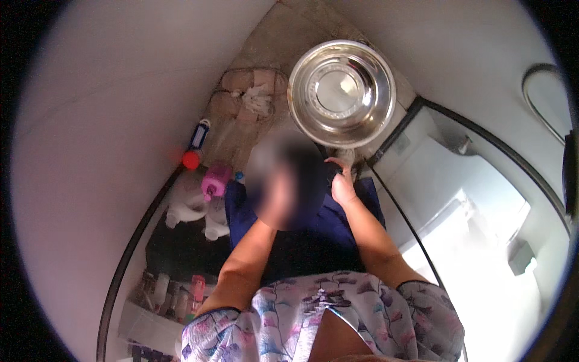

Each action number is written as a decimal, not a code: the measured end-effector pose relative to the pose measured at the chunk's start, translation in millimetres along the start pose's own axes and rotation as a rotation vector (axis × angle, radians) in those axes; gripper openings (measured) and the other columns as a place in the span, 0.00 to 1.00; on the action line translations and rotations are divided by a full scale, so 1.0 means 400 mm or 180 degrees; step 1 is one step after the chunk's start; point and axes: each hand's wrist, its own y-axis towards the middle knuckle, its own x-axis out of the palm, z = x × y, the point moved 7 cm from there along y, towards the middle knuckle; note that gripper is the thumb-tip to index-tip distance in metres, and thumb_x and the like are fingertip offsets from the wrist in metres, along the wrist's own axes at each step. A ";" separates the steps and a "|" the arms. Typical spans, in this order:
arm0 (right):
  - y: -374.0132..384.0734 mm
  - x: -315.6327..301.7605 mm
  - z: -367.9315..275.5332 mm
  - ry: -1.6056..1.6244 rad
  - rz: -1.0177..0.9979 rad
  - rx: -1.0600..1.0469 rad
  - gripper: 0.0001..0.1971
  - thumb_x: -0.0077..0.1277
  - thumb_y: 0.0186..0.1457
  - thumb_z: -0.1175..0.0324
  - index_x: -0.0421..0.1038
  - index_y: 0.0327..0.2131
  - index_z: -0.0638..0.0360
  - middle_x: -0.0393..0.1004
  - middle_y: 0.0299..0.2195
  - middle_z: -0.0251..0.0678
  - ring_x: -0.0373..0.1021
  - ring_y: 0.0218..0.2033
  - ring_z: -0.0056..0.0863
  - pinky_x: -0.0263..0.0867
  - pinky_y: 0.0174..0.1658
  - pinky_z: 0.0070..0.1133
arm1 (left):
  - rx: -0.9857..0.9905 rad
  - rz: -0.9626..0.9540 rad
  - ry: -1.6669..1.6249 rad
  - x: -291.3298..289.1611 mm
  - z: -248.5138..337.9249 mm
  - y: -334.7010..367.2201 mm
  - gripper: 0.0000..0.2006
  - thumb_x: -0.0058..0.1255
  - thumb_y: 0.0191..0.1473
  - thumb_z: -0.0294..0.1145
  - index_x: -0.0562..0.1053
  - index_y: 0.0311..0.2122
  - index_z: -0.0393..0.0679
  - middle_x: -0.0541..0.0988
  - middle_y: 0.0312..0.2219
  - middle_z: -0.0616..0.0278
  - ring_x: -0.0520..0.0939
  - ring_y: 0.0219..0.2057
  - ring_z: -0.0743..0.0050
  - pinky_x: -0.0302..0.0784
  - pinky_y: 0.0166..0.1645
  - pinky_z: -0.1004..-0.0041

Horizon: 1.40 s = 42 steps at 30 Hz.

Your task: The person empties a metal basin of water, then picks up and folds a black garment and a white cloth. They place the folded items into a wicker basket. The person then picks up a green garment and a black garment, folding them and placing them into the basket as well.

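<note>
Nearest, someone's floral-print, short-sleeved top (344,289), with two bare forearms reaching forward from it, elbows bent outward, converging over a dark blue cloth (307,241). The left hand (280,190) points straight ahead over a rounded, dark-and-grey shape (309,172) lying between the hands—both blurred, so I cannot tell whether its fingers are wide, narrow or holding. The right hand (343,186), at the shape's right side, angles inward; one finger stretches forward, its tip bent left. What its other fingers hold, I cannot tell. Left of the cloth, white plastic jugs (184,208) and a pink plastic bottle (216,181). Farther, near the right edge of the brownish floor (253,51)—a round, shiny steel basin (381,90).
</note>
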 end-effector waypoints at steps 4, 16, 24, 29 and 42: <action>-0.074 0.023 -0.085 -0.0435 -0.0204 -0.0154 0.13 0.39 0.43 0.83 0.71 0.32 0.64 0.72 0.28 0.32 0.68 0.30 0.21 0.64 0.36 0.16 | 0.1213 -0.0514 0.1495 -0.099 0.245 -0.018 0.12 0.52 0.37 0.27 0.70 0.32 0.41 0.70 0.29 0.51 0.71 0.31 0.49 0.66 0.34 0.61; -0.361 0.268 -0.408 -0.0189 -0.0582 -0.0830 0.16 0.35 0.39 0.80 0.69 0.33 0.70 0.72 0.29 0.40 0.70 0.31 0.27 0.66 0.39 0.20 | -0.1155 -0.0868 -0.1870 -0.389 0.367 -0.242 0.20 0.52 0.43 0.25 0.67 0.45 0.40 0.72 0.37 0.63 0.72 0.39 0.77 0.67 0.46 0.76; -0.560 0.470 -0.542 -0.1237 -0.1378 -0.1350 0.11 0.38 0.44 0.79 0.71 0.29 0.66 0.71 0.26 0.31 0.67 0.28 0.20 0.63 0.34 0.15 | 0.0312 -0.0846 -0.0018 -0.538 0.608 -0.318 0.18 0.54 0.47 0.39 0.71 0.40 0.36 0.77 0.31 0.49 0.78 0.36 0.62 0.70 0.44 0.70; -0.677 0.556 -0.643 -0.1682 -0.1644 -0.1706 0.10 0.41 0.39 0.76 0.70 0.28 0.64 0.71 0.25 0.30 0.67 0.28 0.19 0.63 0.35 0.16 | 0.0486 0.0187 -0.0544 -0.751 0.700 -0.358 0.12 0.53 0.50 0.36 0.73 0.31 0.36 0.74 0.19 0.65 0.71 0.22 0.83 0.68 0.28 0.77; -1.137 1.058 -0.908 -0.1820 -0.2962 -0.1566 0.11 0.45 0.37 0.83 0.70 0.29 0.63 0.73 0.28 0.31 0.70 0.29 0.19 0.67 0.37 0.17 | 0.1771 0.3502 -0.1452 -1.399 0.992 -0.709 0.12 0.57 0.48 0.36 0.73 0.25 0.35 0.70 0.17 0.74 0.66 0.21 0.90 0.61 0.26 0.86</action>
